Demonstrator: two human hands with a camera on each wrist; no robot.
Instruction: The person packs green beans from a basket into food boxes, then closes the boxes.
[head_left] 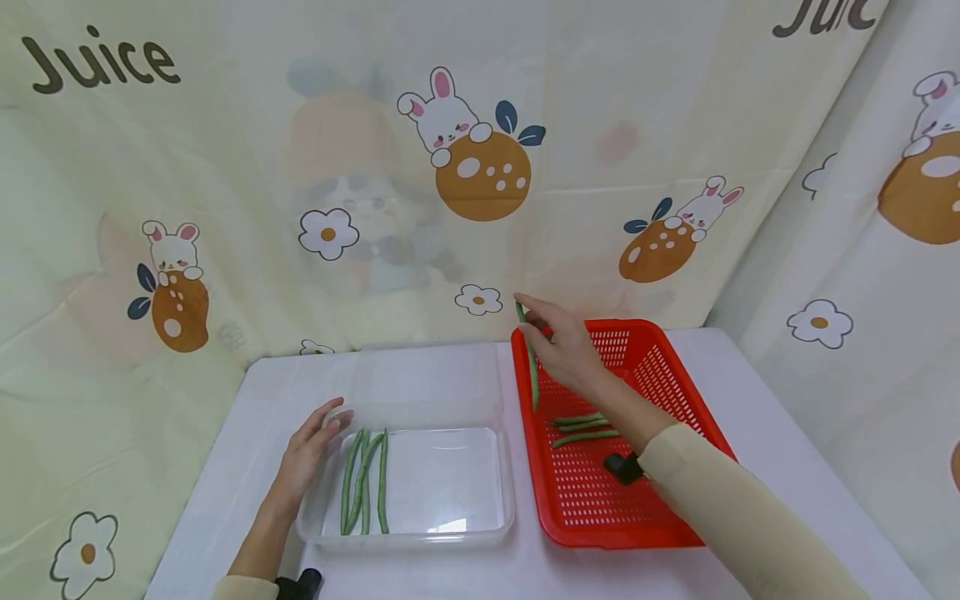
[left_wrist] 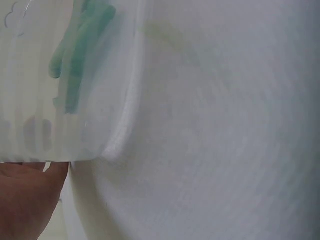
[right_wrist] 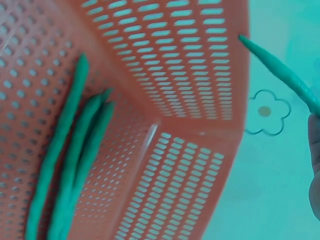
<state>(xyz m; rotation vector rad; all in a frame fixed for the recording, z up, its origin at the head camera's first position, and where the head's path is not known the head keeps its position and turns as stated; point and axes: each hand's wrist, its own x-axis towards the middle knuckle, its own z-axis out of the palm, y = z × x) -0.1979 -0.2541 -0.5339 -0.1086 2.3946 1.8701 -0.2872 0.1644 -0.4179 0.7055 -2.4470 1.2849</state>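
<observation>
My right hand [head_left: 566, 350] pinches one green bean [head_left: 534, 379] near its upper end, over the left rim of the red basket [head_left: 551, 521]. The bean hangs steeply down; its free tip shows beside the basket wall in the right wrist view. Several more green beans [head_left: 585, 437] lie on the basket floor, partly hidden by my right forearm. To the left, a clear plastic container [head_left: 420, 540] has several green beans [head_left: 383, 483] laid lengthwise along its left side. My left hand [head_left: 303, 454] grips the container at its far left corner, fingers at the rim.
A white table [head_left: 255, 450] bears both containers side by side, with a narrow gap between them. Behind it hangs a patterned curtain [head_left: 585, 233]; another curtain [head_left: 817, 400] hangs at the right. Black wrist mounts [head_left: 624, 468] show on both arms.
</observation>
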